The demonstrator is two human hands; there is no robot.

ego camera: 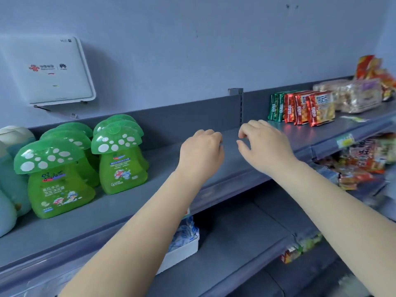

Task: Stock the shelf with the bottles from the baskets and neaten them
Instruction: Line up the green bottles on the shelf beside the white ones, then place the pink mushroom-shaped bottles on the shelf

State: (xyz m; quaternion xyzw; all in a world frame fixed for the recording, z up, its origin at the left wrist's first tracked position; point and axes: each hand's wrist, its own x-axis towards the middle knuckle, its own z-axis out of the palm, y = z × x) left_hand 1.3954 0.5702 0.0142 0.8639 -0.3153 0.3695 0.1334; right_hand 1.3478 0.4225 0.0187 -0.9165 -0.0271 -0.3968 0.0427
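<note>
My left hand (pixel 200 153) and right hand (pixel 264 144) hang loosely curled and hold nothing over the bare shelf (pixel 214 168), and the green bottles (pixel 120 159) stand upright to the left, nearer my left hand.

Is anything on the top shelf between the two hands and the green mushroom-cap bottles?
Nothing visible: bare shelf lies between the left hand, the right hand and the green mushroom-cap bottles.

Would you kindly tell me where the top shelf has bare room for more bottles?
The top shelf is bare between the green mushroom bottles and the snack packets, under both empty hands. It is crowded at the far left and right of the packets.
</note>
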